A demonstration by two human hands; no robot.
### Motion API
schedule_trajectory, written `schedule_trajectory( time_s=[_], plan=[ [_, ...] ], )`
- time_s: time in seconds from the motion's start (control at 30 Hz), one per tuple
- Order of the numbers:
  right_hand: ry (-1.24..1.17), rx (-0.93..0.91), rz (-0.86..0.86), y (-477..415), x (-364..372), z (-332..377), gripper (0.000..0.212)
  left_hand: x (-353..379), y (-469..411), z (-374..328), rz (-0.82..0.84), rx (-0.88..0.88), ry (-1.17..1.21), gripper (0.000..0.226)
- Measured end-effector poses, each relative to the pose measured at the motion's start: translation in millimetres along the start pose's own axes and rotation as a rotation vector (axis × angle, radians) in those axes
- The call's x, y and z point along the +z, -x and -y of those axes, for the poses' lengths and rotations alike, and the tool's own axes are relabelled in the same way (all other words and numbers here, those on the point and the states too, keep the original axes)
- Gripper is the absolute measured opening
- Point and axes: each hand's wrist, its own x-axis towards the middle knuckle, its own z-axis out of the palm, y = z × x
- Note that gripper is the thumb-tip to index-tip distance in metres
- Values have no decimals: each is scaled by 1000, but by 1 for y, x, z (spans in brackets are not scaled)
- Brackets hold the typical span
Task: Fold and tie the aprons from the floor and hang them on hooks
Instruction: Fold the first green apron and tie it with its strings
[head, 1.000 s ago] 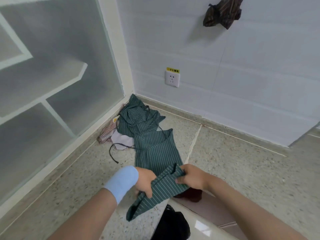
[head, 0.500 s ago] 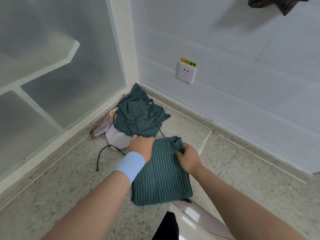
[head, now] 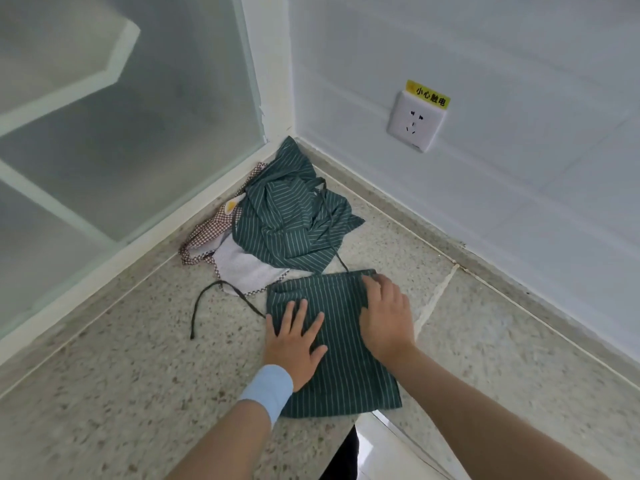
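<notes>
A green striped apron (head: 341, 358) lies folded into a rectangle on the speckled floor. My left hand (head: 294, 341), with a light blue wristband, presses flat on its left half with fingers spread. My right hand (head: 384, 317) lies palm down along its right edge, fingertips near the top right corner. A dark tie string (head: 214, 299) trails from the fold to the left. Behind it, a second green striped apron (head: 291, 223) sits crumpled in the corner on top of a white and red checked apron (head: 221, 247).
A frosted glass partition (head: 121, 133) with a white frame runs along the left. The white wall (head: 502, 168) on the right carries a socket (head: 415, 123) with a yellow label. A pale glossy object (head: 384, 441) and something black (head: 343, 459) sit at the bottom edge.
The apron, held up and folded in both hands a second ago, now lies flat on the floor. Both hands have slid from gripping its top edge to pressing on it.
</notes>
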Motion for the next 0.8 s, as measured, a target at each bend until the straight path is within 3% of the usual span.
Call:
schedule_trajectory(
  time_s=[0.1,0.2,0.37,0.43,0.53,0.6,0.67,0.7,0.8],
  plan=[
    [134,-264,207,25,20,2,63,10,-6,0,-80,4,22,71],
    [201,-180,367,36,41,-13,74,18,-2,15,-132,-61,39,74],
    [299,-182,427,38,36,-20,78,6,6,35,0,-124,-16,83],
    [348,-170,419,38,31,-11,78,1,13,24,-111,-116,18,77],
    [256,-216,342,50,26,4,75,-1,40,5,-456,-30,216,52],
    [169,-323,334,66,27,9,70,2,63,6,-584,-224,427,37],
    [168,-358,364,84,27,13,69,11,83,17,-456,-495,672,33],
    [175,-326,393,91,28,14,69,18,91,23,-352,-528,663,37],
    [207,-211,447,104,32,15,75,32,108,29,-146,-366,604,48]
  ],
)
